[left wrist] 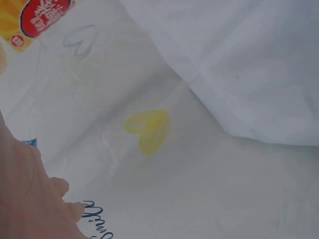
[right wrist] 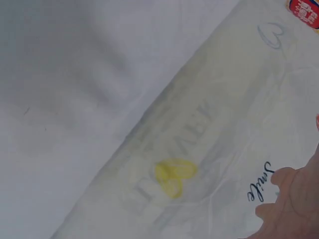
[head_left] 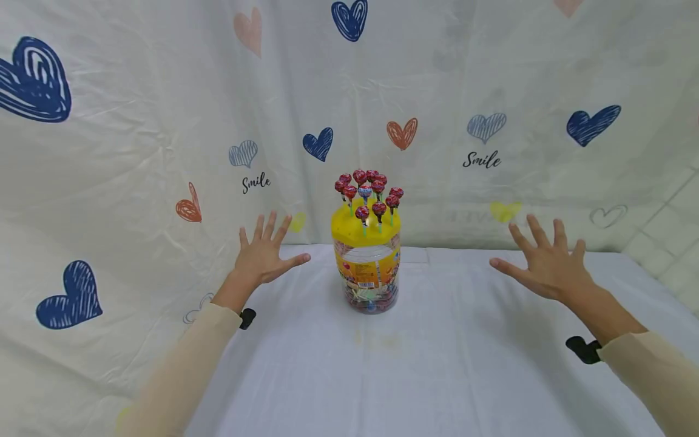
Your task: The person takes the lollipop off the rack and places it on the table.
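Observation:
In the head view a clear plastic jar (head_left: 367,273) with a yellow lid (head_left: 355,233) stands upright at the back of the table. Several wrapped lollipops (head_left: 378,210) stick up from the lid on their sticks, mostly red and one bluish. More candies show through the jar's lower wall. To the left of the jar, my left hand (head_left: 262,258) is held out with fingers spread, holding nothing. My right hand (head_left: 551,267) is spread the same way on the far right, above the table and well apart from the jar.
A white cloth (head_left: 415,364) covers the table. Behind it hangs a pale curtain (head_left: 360,91) printed with hearts and the word "Smile". White tiles (head_left: 674,224) show at the right edge. Each wrist wears a black band.

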A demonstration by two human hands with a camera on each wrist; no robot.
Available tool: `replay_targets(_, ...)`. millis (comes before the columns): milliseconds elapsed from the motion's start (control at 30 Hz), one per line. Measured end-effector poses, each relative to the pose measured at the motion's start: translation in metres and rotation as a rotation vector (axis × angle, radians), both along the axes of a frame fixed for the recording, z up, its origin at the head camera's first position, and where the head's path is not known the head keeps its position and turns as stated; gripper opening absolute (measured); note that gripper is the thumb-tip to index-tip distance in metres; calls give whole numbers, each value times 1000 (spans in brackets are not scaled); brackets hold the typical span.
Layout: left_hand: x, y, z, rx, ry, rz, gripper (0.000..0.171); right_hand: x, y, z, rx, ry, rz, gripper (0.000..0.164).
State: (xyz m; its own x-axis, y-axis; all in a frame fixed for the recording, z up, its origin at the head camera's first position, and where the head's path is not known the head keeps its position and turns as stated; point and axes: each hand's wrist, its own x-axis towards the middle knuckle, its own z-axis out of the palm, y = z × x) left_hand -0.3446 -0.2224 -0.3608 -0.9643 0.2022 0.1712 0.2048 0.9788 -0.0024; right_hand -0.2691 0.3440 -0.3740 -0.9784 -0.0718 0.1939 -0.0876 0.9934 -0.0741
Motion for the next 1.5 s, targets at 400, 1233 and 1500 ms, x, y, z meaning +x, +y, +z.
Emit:
replay_targets(400,20,21,-34,27,47,-56,112,23,-15,-20,-29,15,35,103)
replay_targets(1233,29,89,-91,811,-33,-166,115,17,-97,-3,-395,113,225,84)
replay_targets(1500,16,107,-85,1139,-63,-276,113,-6,-118,17,-629,82,282,75)
